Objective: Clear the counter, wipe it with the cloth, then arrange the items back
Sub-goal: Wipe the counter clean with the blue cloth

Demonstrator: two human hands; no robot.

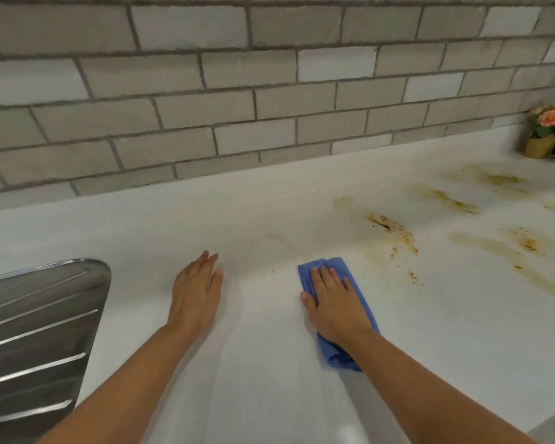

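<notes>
A folded blue cloth (335,265) lies on the white counter (263,216), a little right of centre. My right hand (332,301) presses flat on top of it with straight fingers, covering its middle. My left hand (196,290) rests flat on the bare counter to the left of the cloth, fingers straight and holding nothing. Brown stains and specks (393,233) spread over the counter to the right of the cloth and further back right.
A steel sink drainboard (36,318) with raised ribs fills the left front. A small pot of pink flowers (547,131) stands at the far right against the grey tiled wall (237,100). The counter's front edge shows at bottom right.
</notes>
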